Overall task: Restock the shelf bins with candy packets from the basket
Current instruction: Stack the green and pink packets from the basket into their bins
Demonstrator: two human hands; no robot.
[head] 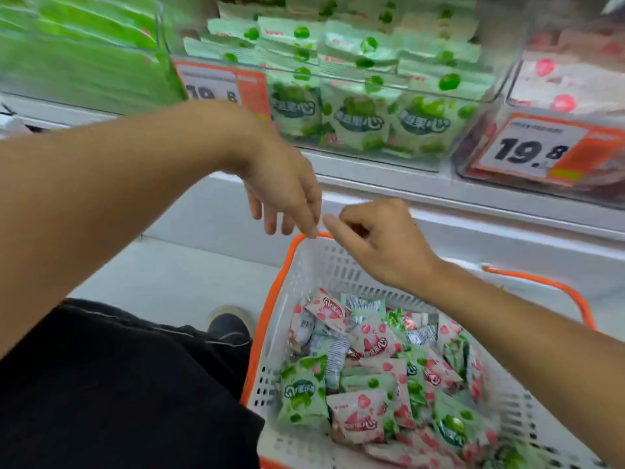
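A white basket with an orange rim (270,319) stands on the floor below the shelf, holding several green and pink candy packets (368,377). My left hand (284,191) hangs above the basket's far corner, fingers loose and pointing down, holding nothing. My right hand (375,238) hovers beside it over the basket's far wall, fingers loosely curled, index finger stretched toward the left hand, nothing in it. On the shelf above, a clear bin (372,110) is stacked with green packets. To its right a bin (558,93) holds pink packets.
Orange-and-white price tags (534,150) reading 19.8 hang on the bin fronts. A bin of bright green packets (77,52) sits at the upper left. My dark-trousered leg and shoe (230,323) are left of the basket, on a pale floor.
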